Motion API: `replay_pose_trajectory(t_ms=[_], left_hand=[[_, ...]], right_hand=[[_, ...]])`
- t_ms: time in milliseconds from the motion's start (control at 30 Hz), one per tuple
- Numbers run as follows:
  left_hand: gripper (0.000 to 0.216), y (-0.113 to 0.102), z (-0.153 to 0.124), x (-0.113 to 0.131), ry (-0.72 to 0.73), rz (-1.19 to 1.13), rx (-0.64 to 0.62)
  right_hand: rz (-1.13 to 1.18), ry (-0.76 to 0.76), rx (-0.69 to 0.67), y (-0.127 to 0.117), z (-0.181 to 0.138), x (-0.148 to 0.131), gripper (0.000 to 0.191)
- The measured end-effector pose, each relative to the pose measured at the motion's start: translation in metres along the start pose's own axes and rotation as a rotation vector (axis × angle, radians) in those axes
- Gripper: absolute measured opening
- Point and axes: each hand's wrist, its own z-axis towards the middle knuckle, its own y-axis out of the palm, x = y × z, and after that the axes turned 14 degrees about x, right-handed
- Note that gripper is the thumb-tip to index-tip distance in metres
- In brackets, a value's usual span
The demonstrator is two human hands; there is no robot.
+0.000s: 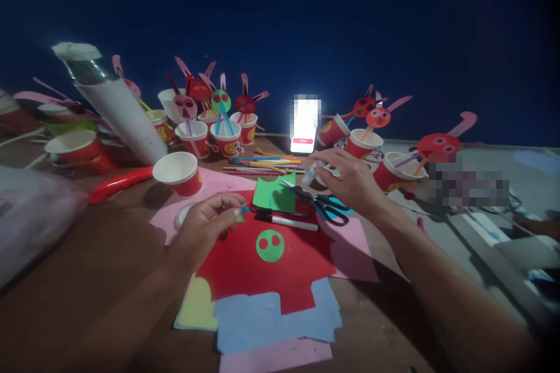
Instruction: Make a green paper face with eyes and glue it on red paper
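Our left hand (205,224) pinches a paper scrap (243,210) between thumb and forefinger over the red sheet (245,271). Our right hand (352,183) curls around a white tube (311,173) beyond that sheet, above the scissors (324,205); a green disc (270,245) lies on the sheet's middle.

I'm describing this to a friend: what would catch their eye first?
The lit phone at the back glows brightest, with cup puppets on both sides. In front, a green face lies on red paper, between the left hand pinching a paper bit and the right hand holding a tube.
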Motion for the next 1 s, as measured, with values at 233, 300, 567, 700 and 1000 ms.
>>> replay_pose_trajectory(t_ms=[233,300,567,700,1000], left_hand=[[0.017,0.001,0.000,-0.007,-0.029,0.073,-0.022],[0.018,0.000,0.001,-0.009,-0.049,0.082,-0.045],[0.019,-0.001,0.000,-0.016,-0.109,0.091,-0.073],[0.017,0.004,-0.003,-0.013,-0.097,0.107,-0.088],[0.015,0.008,-0.010,-0.009,-0.091,0.129,-0.106]], right_hand=[[-0.179,0.016,-0.029,0.012,-0.003,0.012,0.022],[-0.195,0.000,-0.039,0.013,-0.004,0.013,0.023],[-0.267,-0.053,-0.012,0.010,-0.004,0.010,0.027],[-0.361,-0.173,0.020,0.003,-0.001,-0.006,0.024],[-0.537,-0.175,-0.403,0.037,-0.030,-0.040,0.021]])
